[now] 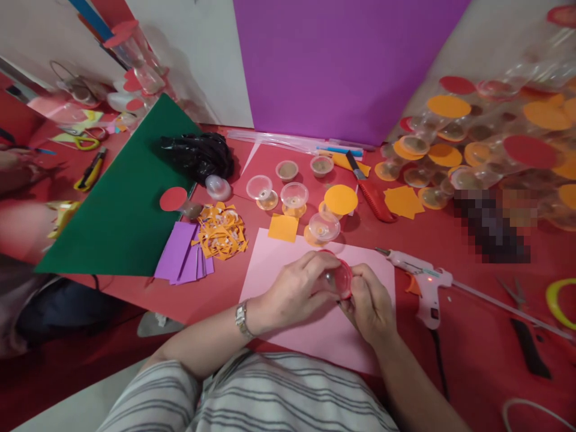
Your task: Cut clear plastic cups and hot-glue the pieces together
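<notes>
A small transparent plastic cup with a red rim (344,281) is held between my two hands above a pink sheet (261,270). My left hand (303,282) curls its fingers around the cup's left side. At the right edge, my right hand (371,303) pinches the red rim, its fingertips partly hidden. Just beyond the sheet stand transparent cups joined base to base (324,227), one topped by an orange disc (341,199). To the right lies a white hot glue gun (425,279) with a lit red light and a glue stick in its back.
Orange paper scraps (221,231), purple strips (182,252) and a green board (117,210) lie left. A red-handled cutter (375,198) rests behind the cups. Many cup pieces with red and orange discs (445,155) crowd the right. Scissors (513,291) lie far right.
</notes>
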Motion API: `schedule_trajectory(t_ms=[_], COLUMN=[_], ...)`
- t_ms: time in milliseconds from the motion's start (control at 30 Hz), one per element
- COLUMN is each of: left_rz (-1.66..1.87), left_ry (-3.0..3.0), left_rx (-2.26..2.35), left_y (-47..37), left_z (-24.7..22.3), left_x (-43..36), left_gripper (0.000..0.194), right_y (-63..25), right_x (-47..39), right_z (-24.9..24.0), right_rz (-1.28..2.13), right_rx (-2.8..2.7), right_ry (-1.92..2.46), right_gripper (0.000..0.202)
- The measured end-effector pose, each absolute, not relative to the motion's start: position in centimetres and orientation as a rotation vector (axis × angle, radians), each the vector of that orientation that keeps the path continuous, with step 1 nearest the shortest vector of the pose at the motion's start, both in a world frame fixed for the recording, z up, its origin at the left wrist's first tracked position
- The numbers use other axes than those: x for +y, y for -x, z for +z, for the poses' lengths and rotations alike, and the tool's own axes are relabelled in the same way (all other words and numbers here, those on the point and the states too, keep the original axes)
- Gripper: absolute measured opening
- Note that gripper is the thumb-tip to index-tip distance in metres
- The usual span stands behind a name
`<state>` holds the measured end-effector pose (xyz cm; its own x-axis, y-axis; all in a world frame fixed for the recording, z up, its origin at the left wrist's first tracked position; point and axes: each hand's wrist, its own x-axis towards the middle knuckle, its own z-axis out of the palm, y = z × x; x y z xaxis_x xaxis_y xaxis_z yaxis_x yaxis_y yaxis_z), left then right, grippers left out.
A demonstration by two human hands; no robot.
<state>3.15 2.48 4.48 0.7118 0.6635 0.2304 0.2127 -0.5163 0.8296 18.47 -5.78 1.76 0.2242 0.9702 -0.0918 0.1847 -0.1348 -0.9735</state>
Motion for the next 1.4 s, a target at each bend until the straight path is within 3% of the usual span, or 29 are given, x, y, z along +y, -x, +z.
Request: schedule_trajectory(t_ms=[267,600,967,1400], left_rz=[0.622,0.642,0.628,0.669], left_ry=[-2.038,-2.216,-2.462,-2.492], left_rx=[0.745,0.81,0.835,0.743], left_y=[-2.8,-1.7,-1.1,-1.1], left_z=[4.2,4.0,3.2,2.8], left_x=[1.8,2.3,2.2,1.9], left_gripper=[0.043,0.03,0.029,0.029], right_y=[-18.4,-18.4,-18.7,-18.8], right_x=[-5.9,-5.7,-5.2,-5.0], right_z=[1.3,2.2,1.2,1.3], right_rz=[0.739,0.924,1.119,1.001], right_rx=[-1.282,-1.226,-1.17,-1.275], right_ry=[1.547,1.51,1.616,1.621], right_gripper=[0.034,0.019,0.025,0.018])
